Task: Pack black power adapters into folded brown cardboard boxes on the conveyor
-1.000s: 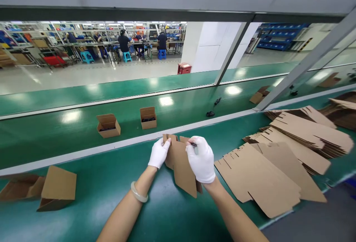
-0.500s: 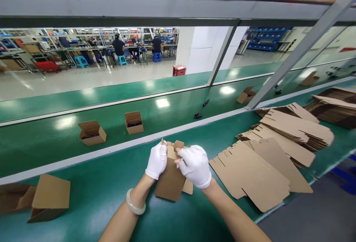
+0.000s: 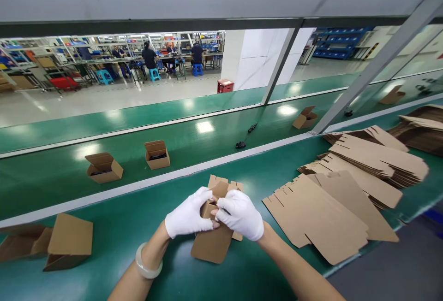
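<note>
A partly folded brown cardboard box (image 3: 212,244) is between my hands on the green work surface, a wide panel toward me and slotted flaps standing at its far end. My left hand (image 3: 189,213), in a white glove with bare fingertips, grips its left side, thumb near the front and fingers over the top. From the right my right hand (image 3: 240,215), gloved the same way, pinches a flap near the middle of the box. The fingers hide part of the folds. Right of my hands lie flat cardboard blanks (image 3: 320,218), the top ones overlapping.
Two open boxes (image 3: 65,241) stand at the left. Beyond a white rail (image 3: 117,196), the green conveyor belt carries open boxes (image 3: 157,156) with dark contents and a black cabled item (image 3: 240,144). A slanted metal post (image 3: 367,66) rises at the right. People sit at far benches.
My left hand has opened around the box and shifted its grip lower, toward its near side. My right hand has come closer to it. Boxes on the belt have moved left.
</note>
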`<state>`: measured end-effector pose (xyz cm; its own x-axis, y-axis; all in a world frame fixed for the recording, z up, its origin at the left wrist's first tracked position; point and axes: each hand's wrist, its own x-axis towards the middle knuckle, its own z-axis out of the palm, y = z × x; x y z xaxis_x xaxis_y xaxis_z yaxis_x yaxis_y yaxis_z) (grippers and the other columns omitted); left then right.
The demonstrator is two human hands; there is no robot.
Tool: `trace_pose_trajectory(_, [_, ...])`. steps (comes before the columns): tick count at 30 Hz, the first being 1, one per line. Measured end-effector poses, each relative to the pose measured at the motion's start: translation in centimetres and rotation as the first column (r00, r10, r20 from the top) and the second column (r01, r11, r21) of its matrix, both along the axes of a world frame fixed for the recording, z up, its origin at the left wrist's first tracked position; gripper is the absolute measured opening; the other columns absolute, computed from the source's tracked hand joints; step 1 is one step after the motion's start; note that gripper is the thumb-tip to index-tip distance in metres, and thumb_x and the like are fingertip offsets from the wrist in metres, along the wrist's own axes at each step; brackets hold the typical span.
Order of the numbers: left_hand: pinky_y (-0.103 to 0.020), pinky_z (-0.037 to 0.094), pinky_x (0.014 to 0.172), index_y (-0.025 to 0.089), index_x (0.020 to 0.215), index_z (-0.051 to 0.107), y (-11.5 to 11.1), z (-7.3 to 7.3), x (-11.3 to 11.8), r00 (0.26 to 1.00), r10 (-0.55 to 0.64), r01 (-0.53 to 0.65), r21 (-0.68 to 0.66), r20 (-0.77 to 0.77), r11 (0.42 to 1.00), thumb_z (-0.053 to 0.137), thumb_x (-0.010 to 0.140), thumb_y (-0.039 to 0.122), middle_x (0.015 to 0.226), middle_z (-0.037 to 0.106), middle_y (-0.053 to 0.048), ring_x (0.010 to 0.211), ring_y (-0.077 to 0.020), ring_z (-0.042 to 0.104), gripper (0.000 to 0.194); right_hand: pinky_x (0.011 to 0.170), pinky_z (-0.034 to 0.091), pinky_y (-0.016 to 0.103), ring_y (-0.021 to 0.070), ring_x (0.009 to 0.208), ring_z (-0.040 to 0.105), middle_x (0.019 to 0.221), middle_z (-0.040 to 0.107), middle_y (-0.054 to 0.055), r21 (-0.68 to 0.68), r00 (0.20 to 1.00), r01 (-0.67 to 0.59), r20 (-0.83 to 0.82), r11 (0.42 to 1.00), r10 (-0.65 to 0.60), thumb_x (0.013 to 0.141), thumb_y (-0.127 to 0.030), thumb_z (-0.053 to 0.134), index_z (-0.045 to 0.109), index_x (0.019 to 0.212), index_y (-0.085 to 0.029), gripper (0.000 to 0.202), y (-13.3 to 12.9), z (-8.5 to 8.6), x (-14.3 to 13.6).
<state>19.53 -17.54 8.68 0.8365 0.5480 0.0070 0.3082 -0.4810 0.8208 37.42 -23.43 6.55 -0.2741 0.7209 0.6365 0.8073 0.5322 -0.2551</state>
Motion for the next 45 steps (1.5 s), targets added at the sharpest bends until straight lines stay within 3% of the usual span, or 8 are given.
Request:
trace_pose_trajectory(7, [-0.038,0.043,0.09,0.02,0.093,0.049,0.1,0.2,-1.3,0.983,0.097,-0.111,0.083,0.155,0.99,0.065,0.071,0.037,0.123,0.045,-0.009,0.108,-0.0246,0.049,0.033,0.094,0.039,0.04,0.0207,0.112,0.05,0.12,0.056,0.01,-0.352,0.715,-0.042,-0.665,0.935,-0.218,0.09,-0.036,0.036,0.049,0.12,-0.021,0.036,0.5,1.3,0.9])
trace_pose_trajectory(10, [-0.038,0.042,0.091,0.02,0.09,0.047,0.0,0.0,-1.1,0.972,0.037,-0.07,0.14,0.231,0.988,0.065,0.071,0.038,0.129,0.041,-0.011,0.111,-0.0252,0.048,0.032,0.089,0.043,0.037,0.0216,0.11,0.052,0.117,0.058,0.009,-0.5,0.483,-0.57,-0.846,0.652,-0.227,0.086,-0.048,0.042,0.048,0.123,-0.022,0.046,0.8,1.5,0.4])
trace_pose_trajectory(14, [-0.039,0.042,0.091,0.02,0.084,0.045,-0.1,-0.4,-0.9,0.959,0.04,-0.085,0.15,0.281,0.985,0.064,0.072,0.038,0.128,0.044,-0.012,0.111,-0.0257,0.049,0.029,0.085,0.044,0.036,0.0232,0.101,0.057,0.108,0.061,0.008,-0.427,0.313,-0.796,-0.897,0.428,-0.312,0.07,-0.036,0.064,0.053,0.113,-0.019,0.048,1.4,1.0,-0.4])
trace_pose_trajectory(19, [-0.036,0.043,0.087,0.021,0.091,0.044,-0.2,-0.9,-1.8,0.921,0.097,-0.121,0.041,0.377,0.992,0.067,0.071,0.037,0.109,0.056,-0.009,0.103,-0.0231,0.053,0.035,0.091,0.038,0.037,0.0235,0.107,0.051,0.118,0.055,0.008,-0.438,0.385,-0.841,-0.897,0.318,-0.216,0.066,-0.039,0.065,0.054,0.112,-0.019,0.052,2.5,2.3,0.8])
trace_pose_trajectory(24, [-0.033,0.043,0.082,0.02,0.091,0.047,-0.2,-0.7,-2.2,0.933,0.05,-0.063,0.025,0.356,0.998,0.068,0.069,0.038,0.101,0.058,-0.006,0.09,-0.0193,0.055,0.035,0.083,0.04,0.034,0.0222,0.097,0.054,0.1,0.061,0.004,-0.778,0.814,-0.575,-0.574,0.252,0.084,0.073,-0.039,0.059,0.061,0.096,-0.019,0.03,3.9,5.4,1.0])
trace_pose_trajectory(33, [-0.03,0.043,0.079,0.018,0.089,0.05,0.7,-0.3,-2.6,0.854,0.317,-0.253,-0.202,0.413,0.946,0.067,0.069,0.036,0.099,0.058,-0.005,0.089,-0.0182,0.054,0.031,0.07,0.045,0.03,0.0191,0.082,0.058,0.091,0.064,0.005,-0.771,0.893,-0.409,-0.448,0.489,0.041,0.084,-0.035,0.044,0.061,0.095,-0.017,0.027,4.8,5.0,-0.3])
trace_pose_trajectory(39, [-0.023,0.042,0.055,0.02,0.081,0.045,5.3,-2.1,-2.7,0.314,0.901,-0.562,-0.707,0.299,0.43,0.055,0.073,0.048,0.073,0.054,0.003,0.061,-0.0117,0.052,0.031,0.081,0.046,0.037,0.0205,0.087,0.06,0.089,0.065,0.007,-0.51,0.967,-0.209,-0.235,0.835,0.098,0.088,-0.024,0.037,0.062,0.093,-0.019,0.025,2.5,1.2,-2.9])
trace_pose_trajectory(45, [-0.029,0.046,0.056,0.016,0.084,0.056,5.7,-5.8,-1.2,0.696,0.708,-0.42,-0.731,0.12,0.537,0.05,0.075,0.055,0.076,0.063,-0.005,0.065,-0.0177,0.059,0.04,0.09,0.041,0.045,0.0271,0.103,0.055,0.109,0.062,0.015,-0.35,0.935,0.094,0.352,0.932,0.038,0.081,-0.002,0.037,0.056,0.114,-0.015,0.041,3.9,-0.6,-6.7])
